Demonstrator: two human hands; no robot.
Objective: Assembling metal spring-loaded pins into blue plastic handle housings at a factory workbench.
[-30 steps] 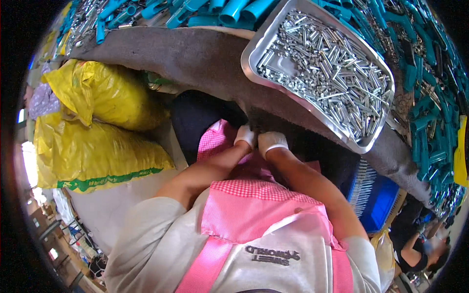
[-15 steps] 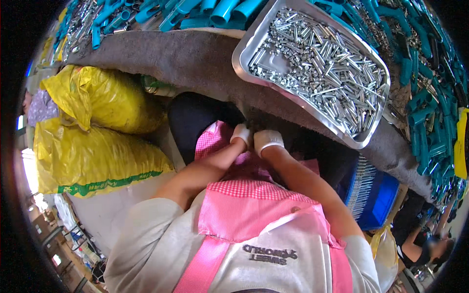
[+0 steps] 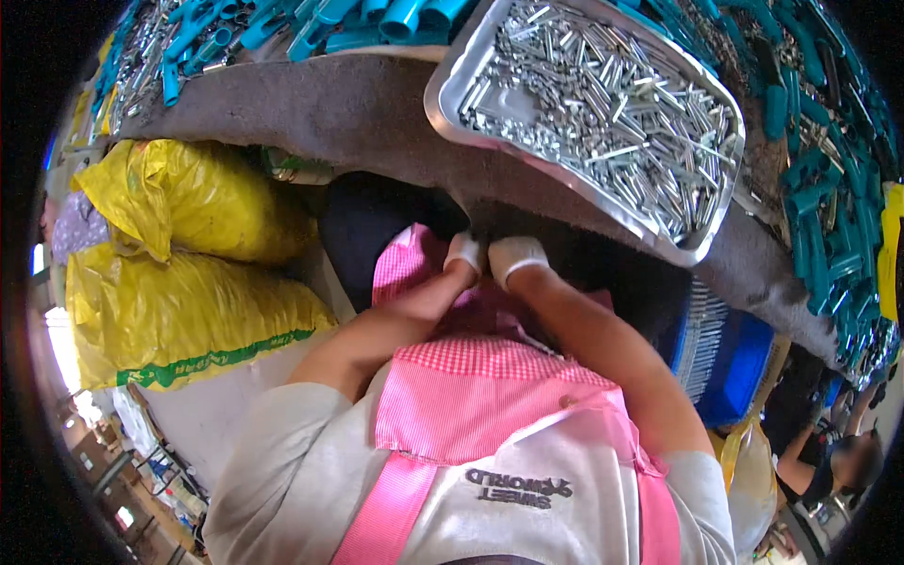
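Glare far left — tray (image 3: 441, 102) glints, edges curve.

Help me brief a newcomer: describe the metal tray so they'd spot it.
Find the grey cloth curving across the upper view. Over its right half lies a round-cornered silver tray heaped with small metal rods. Being one broad, shiny container sets it apart from the loose teal parts beside it.

White gloves (image 3: 517, 254), pink checked apron (image 3: 490, 400), yellow green-banded sack (image 3: 188, 315), teal parts (image 3: 402, 19), blue bin (image 3: 742, 377)
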